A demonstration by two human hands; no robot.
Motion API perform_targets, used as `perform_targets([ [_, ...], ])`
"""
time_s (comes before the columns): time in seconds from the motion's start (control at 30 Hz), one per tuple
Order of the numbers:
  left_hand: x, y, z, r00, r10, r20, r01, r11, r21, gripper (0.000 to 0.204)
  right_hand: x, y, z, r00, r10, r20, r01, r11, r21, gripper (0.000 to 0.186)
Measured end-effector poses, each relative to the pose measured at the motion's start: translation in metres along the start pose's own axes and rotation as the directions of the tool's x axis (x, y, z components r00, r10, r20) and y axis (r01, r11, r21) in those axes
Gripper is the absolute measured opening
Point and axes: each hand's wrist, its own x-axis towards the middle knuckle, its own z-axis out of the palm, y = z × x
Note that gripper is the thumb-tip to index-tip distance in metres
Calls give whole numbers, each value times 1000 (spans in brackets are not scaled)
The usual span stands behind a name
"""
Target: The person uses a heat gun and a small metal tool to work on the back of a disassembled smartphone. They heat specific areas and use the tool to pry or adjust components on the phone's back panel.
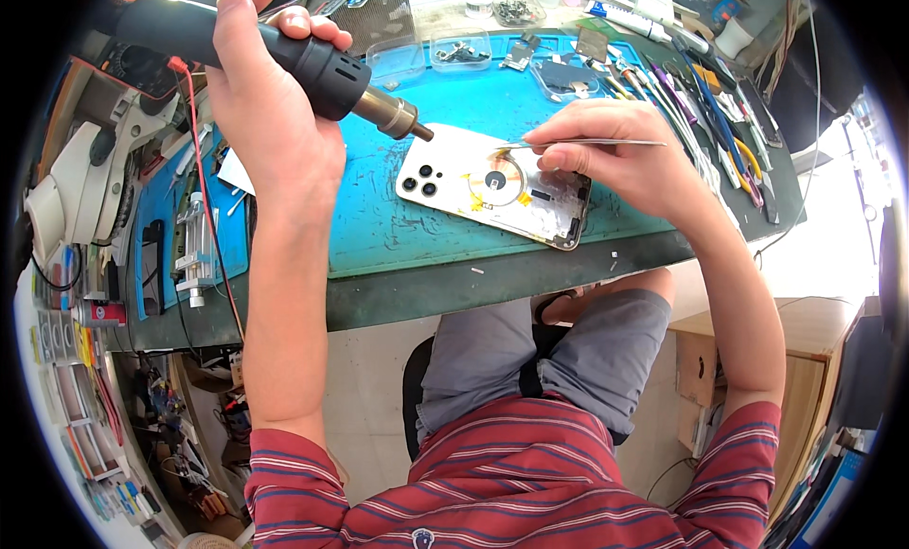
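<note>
My left hand [275, 113] is wrapped round a black hot air gun [317, 73], whose brass-coloured nozzle points down toward a smartphone. The phone [445, 184] lies on the blue mat with its camera lenses up and to the left; part of its back is bare, showing a round coil [495, 180] and yellow pieces. My right hand [611, 151] pinches a thin metal tool [587, 141], like tweezers or a pick. Its tip is over the upper part of the phone's back; whether it touches cannot be made out. The nozzle is apart from the phone.
A blue work mat [369, 236] covers the bench. Clear plastic boxes [460, 51] with small parts stand at the back. Several pens and hand tools [724, 142] lie at the right. A metal clamp fixture [196, 246] and a red cable [194, 123] are at the left.
</note>
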Motion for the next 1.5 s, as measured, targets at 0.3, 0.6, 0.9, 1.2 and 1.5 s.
perform_targets([
  [0.3,0,-1,2,1000,4,-24,-4,1000,3,39,-4,-6,8,987,70,-145,-67,997,31,19],
  [0.6,1,1,1,999,23,-24,-24,1000,-20,39,-8,17,-32,938,-167,-305,14,894,-448,20],
  [0.9,2,0,-4,999,31,-26,-33,997,-70,39,-4,-5,-39,928,-275,-251,61,776,-627,18],
  [1.2,-8,6,19,991,59,-122,-74,989,-126,37,3,-12,16,954,-255,155,298,835,-462,83],
  [1.5,2,-6,6,994,17,-107,-34,987,-157,38,-4,-8,19,950,-286,126,310,809,-500,80],
])
